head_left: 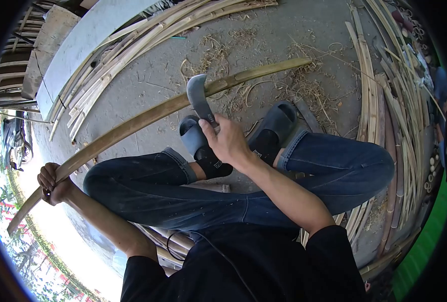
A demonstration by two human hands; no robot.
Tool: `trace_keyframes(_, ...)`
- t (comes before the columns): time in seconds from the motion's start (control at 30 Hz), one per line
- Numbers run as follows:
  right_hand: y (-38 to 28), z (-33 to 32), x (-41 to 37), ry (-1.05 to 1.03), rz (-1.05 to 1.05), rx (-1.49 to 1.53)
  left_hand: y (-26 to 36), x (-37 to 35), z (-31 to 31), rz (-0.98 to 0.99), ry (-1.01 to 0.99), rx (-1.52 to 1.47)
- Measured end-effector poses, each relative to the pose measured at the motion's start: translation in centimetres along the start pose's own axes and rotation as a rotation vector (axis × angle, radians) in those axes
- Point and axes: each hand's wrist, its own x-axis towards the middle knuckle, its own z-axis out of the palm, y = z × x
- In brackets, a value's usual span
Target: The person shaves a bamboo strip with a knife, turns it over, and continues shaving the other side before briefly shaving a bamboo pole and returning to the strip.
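Observation:
A long split bamboo strip runs across in front of my knees, from the lower left up to the right. My left hand is wrapped round it near its lower left end. In my right hand is a curved-blade billhook knife, held by its handle, which my fingers mostly hide. The thumb lies along the base of the blade. The hooked blade points away from me and overlaps the strip in this view, above the sandal on my left foot. The strip's far end rests by a heap of shavings.
Bundles of split bamboo lie on the concrete floor at the upper left, with more strips along the right. Grey sandals are on my feet. A motorbike stands at far left. Green sheeting edges the lower right.

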Motion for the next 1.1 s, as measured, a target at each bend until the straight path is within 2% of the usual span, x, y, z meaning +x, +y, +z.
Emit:
trace_keyframes(0.07,0.5,-0.4,0.5,-0.041,-0.001,-0.027,0.5,0.5,-0.7,0.012,0.042,-0.008)
trace_keyframes(0.13,2.1,-2.6,2.4,0.063,0.192,0.103,0.4,0.3,-0.7,0.007,0.043,0.007)
trace_keyframes(0.17,6.1,-2.6,3.9,0.203,0.157,0.048,0.4,0.0,-0.7,0.013,0.045,0.004)
trace_keyframes(0.27,7.0,-2.7,4.3,0.284,0.207,-0.002,0.0,-0.2,-0.1,0.01,0.035,-0.002)
trace_keyframes(0.3,3.1,-2.5,2.6,0.168,0.164,0.038,0.2,0.0,-0.3,-0.006,0.028,-0.028)
trace_keyframes(0.4,-1.5,2.3,-1.8,-0.088,-0.115,0.059,0.3,0.6,-0.5,0.011,0.038,-0.007)
trace_keyframes(0.47,-0.9,2.1,-1.4,-0.082,-0.092,0.144,0.2,0.7,-0.5,-0.026,0.05,-0.107)
trace_keyframes(0.5,-0.3,1.7,-1.0,-0.094,-0.08,0.215,0.3,0.8,-1.0,-0.064,-0.038,-0.085)
trace_keyframes(0.53,1.0,0.0,-0.1,-0.003,0.077,0.38,0.7,0.7,-1.5,-0.098,-0.123,-0.067)
trace_keyframes(0.57,2.8,-3.1,1.2,0.103,0.227,0.531,1.5,0.7,-1.4,-0.213,-0.148,0.096)
trace_keyframes(0.6,4.6,-5.3,2.2,0.2,0.247,0.489,1.3,-0.1,-0.3,-0.198,0.03,0.315)
trace_keyframes(0.67,9.8,-8.8,4.9,0.358,0.244,0.452,-2.7,-1.9,4.2,0.054,0.388,0.694)
trace_keyframes(0.73,14.6,-11.3,6.8,0.625,0.226,-0.029,1.8,2.1,-2.7,-0.081,0.265,0.469)
trace_keyframes(0.77,14.7,-12.5,7.0,0.636,0.224,-0.031,0.7,1.6,-0.7,-0.102,0.352,0.408)
trace_keyframes(0.8,14.6,-13.6,7.0,0.679,0.354,-0.026,1.5,2.3,-2.0,-0.107,0.349,0.402)
trace_keyframes(0.83,14.6,-14.5,6.9,0.718,0.484,-0.02,3.5,3.5,-4.6,-0.156,0.252,0.344)
trace_keyframes(0.87,15.1,-15.1,6.8,0.722,0.484,-0.023,4.4,4.1,-6.1,-0.203,0.155,0.285)
trace_keyframes(0.9,14.8,-15.5,6.5,0.737,0.462,-0.025,3.0,3.2,-3.5,-0.095,0.33,0.339)
trace_keyframes(0.93,14.6,-15.8,6.3,0.751,0.442,-0.028,3.8,3.6,-4.5,-0.087,0.351,0.311)
trace_keyframes(0.97,14.3,-15.5,6.2,0.739,0.473,-0.051,4.3,3.9,-4.9,-0.074,0.378,0.309)
trace_keyframes(1.03,12.2,-14.1,6.3,0.527,0.387,-0.096,4.4,3.9,-4.9,-0.033,0.45,0.343)
trace_keyframes(1.1,7.4,-11.3,5.5,0.187,0.212,-0.28,4.2,4.4,-5.0,0.018,0.535,0.405)
